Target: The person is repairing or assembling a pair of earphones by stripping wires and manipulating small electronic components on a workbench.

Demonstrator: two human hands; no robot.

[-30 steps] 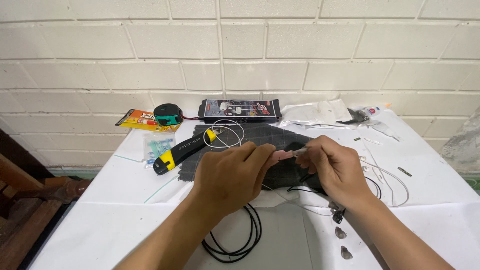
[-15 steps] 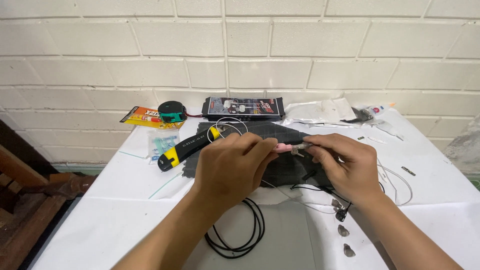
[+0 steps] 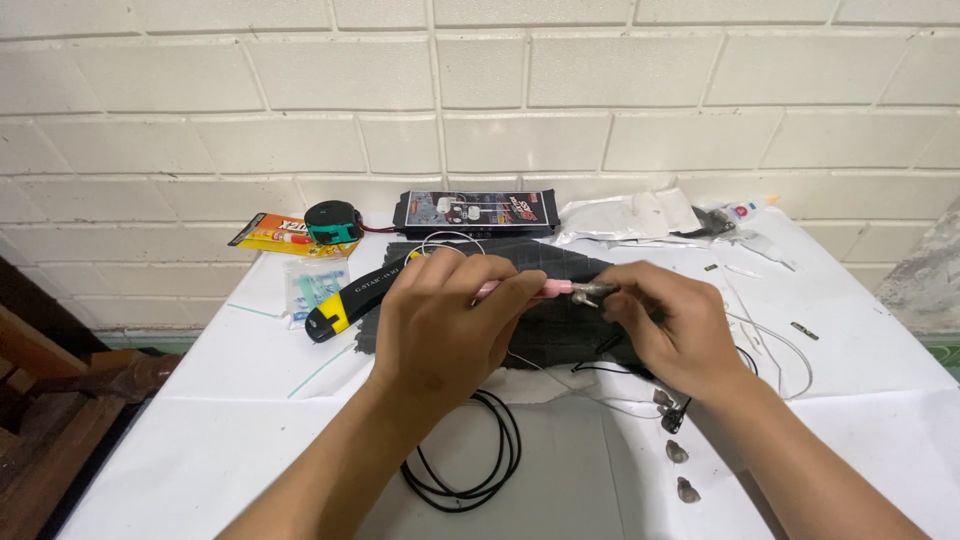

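Both hands have risen slightly toward the wall since a moment ago, the pink tool now level between them. Left hand [image 3: 445, 325] pinches one slim pink-handled tool [image 3: 520, 290] with fingers clamped on its handle; right hand [image 3: 670, 325] closes finger and thumb on the tool's metal tip [image 3: 592, 292], at 3 o'clock from the left. Beneath them lies one dark mat [image 3: 560, 300] on the white-covered table [image 3: 200, 420]. One yellow-and-black utility knife [image 3: 350, 300] rests at 9 o'clock of the left hand, one coil of black cable [image 3: 470, 460] at 6 o'clock. Three small earbud tips [image 3: 676, 452] line up at 6 o'clock of the right hand. One green tape measure [image 3: 333, 222] and one black box [image 3: 475, 212] sit at 12 o'clock by the brick wall [image 3: 500, 90].
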